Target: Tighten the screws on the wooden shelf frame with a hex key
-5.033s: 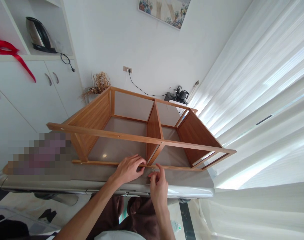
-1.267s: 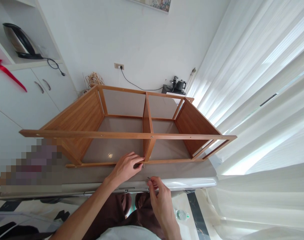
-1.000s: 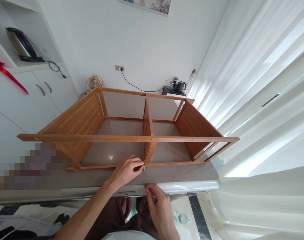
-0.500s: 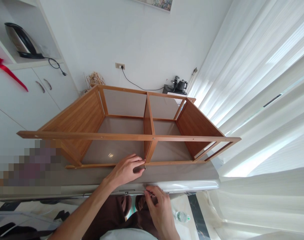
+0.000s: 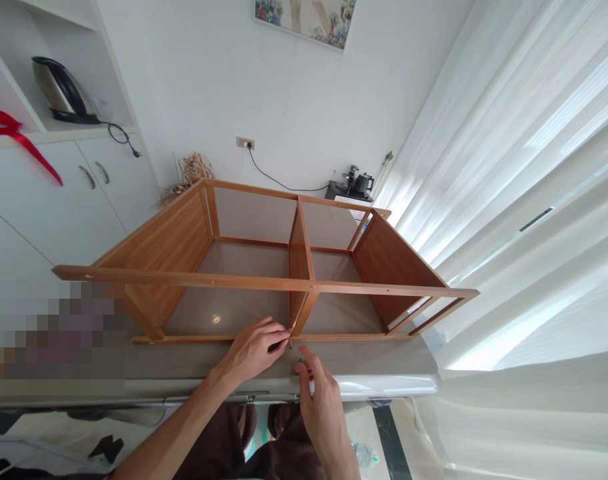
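A wooden rack frame [image 5: 249, 281] with a middle shelf panel [image 5: 299, 250] lies on its side on a glossy grey-brown table. My left hand [image 5: 257, 348] is closed at the near lower rail, fingertips on the joint with the middle panel. A small metal screw [image 5: 291, 345] sticks out of that rail toward me, beside my left thumb. Just right of and nearer than the screw is my right hand [image 5: 321, 393], thumb and forefinger bent toward each other. Something small and dark shows at its fingertips, too small to make out.
The table's near edge [image 5: 384, 385] runs in front of my legs. On the floor to the right stands a plastic bottle [image 5: 365, 455]. White curtains [image 5: 524, 300] hang at the right. A kettle [image 5: 61, 90] sits on the left shelf; a blurred patch covers the table's left end.
My right hand has moved forward, from the table's edge up toward the screw. My left hand stays at the joint. The view has tilted up slightly.
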### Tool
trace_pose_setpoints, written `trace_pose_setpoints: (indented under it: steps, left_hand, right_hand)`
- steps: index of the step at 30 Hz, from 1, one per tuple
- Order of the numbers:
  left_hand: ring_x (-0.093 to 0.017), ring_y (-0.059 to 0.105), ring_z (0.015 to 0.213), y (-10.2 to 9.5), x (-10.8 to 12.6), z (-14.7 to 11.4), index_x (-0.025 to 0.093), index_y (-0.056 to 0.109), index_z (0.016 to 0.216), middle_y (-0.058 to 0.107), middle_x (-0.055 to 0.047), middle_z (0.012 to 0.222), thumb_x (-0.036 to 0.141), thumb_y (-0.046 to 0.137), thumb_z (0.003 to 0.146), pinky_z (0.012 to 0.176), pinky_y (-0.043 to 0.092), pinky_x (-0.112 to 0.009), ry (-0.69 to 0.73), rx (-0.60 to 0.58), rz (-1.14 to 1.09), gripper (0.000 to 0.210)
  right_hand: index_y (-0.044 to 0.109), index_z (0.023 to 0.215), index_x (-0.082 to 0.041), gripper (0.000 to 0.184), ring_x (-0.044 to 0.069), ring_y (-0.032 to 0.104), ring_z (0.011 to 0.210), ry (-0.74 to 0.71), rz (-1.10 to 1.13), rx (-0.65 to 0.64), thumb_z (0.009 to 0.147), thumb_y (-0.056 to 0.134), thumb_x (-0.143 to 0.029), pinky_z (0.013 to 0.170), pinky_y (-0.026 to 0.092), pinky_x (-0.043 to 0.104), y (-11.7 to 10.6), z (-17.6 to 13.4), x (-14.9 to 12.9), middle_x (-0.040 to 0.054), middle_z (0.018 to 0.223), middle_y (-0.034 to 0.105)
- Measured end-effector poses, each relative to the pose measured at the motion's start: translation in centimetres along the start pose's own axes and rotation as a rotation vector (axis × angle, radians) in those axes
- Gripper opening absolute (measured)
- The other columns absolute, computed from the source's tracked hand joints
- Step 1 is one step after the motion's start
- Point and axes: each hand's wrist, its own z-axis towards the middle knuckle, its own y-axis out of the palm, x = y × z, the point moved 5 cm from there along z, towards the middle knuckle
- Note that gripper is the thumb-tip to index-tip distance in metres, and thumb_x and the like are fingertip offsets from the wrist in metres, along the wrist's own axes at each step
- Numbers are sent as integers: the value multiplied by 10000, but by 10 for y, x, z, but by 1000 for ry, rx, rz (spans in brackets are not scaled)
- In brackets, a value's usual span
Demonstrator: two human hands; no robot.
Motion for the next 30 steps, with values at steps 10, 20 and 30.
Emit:
trace_pose_setpoints:
  steps: [10,20,30]
  left_hand:
    - [-181,632,893,0,-1,0,258,733,1080,733,-20,962,189,584,916,832,531,-326,-6,11,8,233]
    - [-188,630,915,-3,2,-1,256,733,1096,738,-25,987,199,578,927,845,533,-343,-1,18,38,236]
    - [-186,629,906,-2,1,-2,256,728,1109,735,-25,970,226,598,924,814,535,-330,9,12,41,228]
  right_hand:
    - [598,1101,-227,237,174,644,838,-14,-48,39,994,386,-233,770,477,272,-1,25,4,35,928,679]
    - [577,1027,-217,213,212,621,886,-164,-341,32,918,429,-110,782,440,311,12,31,4,44,955,654]
    - [636,934,-226,132,180,640,794,-127,-358,19,962,513,-186,700,387,262,13,38,0,18,894,696]
